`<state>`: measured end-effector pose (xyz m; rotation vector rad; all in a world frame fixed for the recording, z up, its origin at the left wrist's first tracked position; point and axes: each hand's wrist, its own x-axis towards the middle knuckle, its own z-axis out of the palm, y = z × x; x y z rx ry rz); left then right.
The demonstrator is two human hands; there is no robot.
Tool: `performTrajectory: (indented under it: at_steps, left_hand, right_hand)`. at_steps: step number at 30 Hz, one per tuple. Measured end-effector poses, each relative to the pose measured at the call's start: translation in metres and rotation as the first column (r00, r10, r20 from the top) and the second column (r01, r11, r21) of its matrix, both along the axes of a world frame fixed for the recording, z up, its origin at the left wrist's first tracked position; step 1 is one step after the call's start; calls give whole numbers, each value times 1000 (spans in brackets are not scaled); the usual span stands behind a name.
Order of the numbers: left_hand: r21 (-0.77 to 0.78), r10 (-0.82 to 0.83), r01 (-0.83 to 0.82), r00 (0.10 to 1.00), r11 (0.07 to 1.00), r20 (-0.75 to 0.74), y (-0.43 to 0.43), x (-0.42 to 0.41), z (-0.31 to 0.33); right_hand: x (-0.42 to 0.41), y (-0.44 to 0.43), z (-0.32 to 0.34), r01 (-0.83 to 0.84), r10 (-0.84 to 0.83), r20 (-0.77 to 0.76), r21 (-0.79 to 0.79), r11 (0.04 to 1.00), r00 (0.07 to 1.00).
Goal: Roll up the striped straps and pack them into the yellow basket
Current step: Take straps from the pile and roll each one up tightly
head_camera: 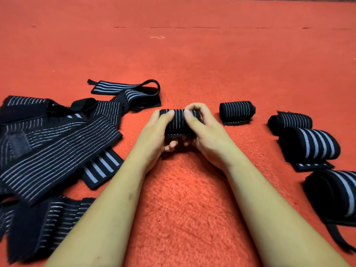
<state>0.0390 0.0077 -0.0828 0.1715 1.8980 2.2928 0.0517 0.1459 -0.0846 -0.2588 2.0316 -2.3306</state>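
Left hand (154,135), right hand (208,133) gripping rolled strap (178,122)

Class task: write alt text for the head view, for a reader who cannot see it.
A left hand and right hand grip a rolled striped strap over a red carpet. Unrolled straps lie heaped to the left; four finished rolls sit to the right.

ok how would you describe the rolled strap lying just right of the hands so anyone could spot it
On the red carpet, find the held roll, gripped by the left hand and right hand. Just right of them lies the thin-striped roll, alone and untouched; the three rolls further right sit close together, two with broad stripes.
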Motion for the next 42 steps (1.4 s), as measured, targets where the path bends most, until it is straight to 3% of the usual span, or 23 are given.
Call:
performTrajectory:
  at_steps: [3, 7, 12, 16, 19, 23, 28, 31, 35, 38, 42]
  left_hand:
    - [-29, -15, 13, 999, 999, -43, 0, -1, -2]
    - [-54, -69, 65, 996, 996, -57, 0, 3, -7]
    - [-16, -104, 103, 994, 995, -42, 7, 19, -10]
    - [-27, -110, 109, 993, 994, -42, 44, 19, 6]
    - [-53, -68, 67, 998, 996, -11, 86, 17, 12]
    - [-349, 3, -64, 985, 935, -173, 121, 4, -7]
    - [-584, -67, -105, 962, 805, -266, 137, 4, -9]
    - [-630, -39, -128, 969, 766, -243, 131, 4, 6]
    - [-598, -11, -174, 956, 782, -293, 87, 21, 29]
    - [-632, -17, -202, 947, 748, -322, 29, 43, 38]
    - [-720, -23, -224, 949, 656, -316, -58, 84, 49]
  right_hand:
    - [1, -5, 2, 13, -16, 118, 30, 999, 993]
    - [13, 1, -2, 192, -192, -3, 75, 979, 981]
    - [35, 23, 2, 173, -165, 137, -51, 984, 977]
    - [37, 58, 20, 273, -244, 189, -150, 950, 951]
    - [36, 85, 19, 408, -394, 188, -42, 912, 900]
    - [32, 108, 5, 563, -596, 86, 244, 790, 799]
    - [25, 118, -1, 614, -677, 74, 358, 703, 732]
    - [33, 116, 6, 594, -677, -12, 490, 638, 736]
    - [57, 110, 33, 597, -664, -183, 647, 474, 725]
    - [73, 87, 45, 552, -601, -186, 659, 510, 777]
    - [93, 25, 40, 246, -331, -26, 726, 642, 943]
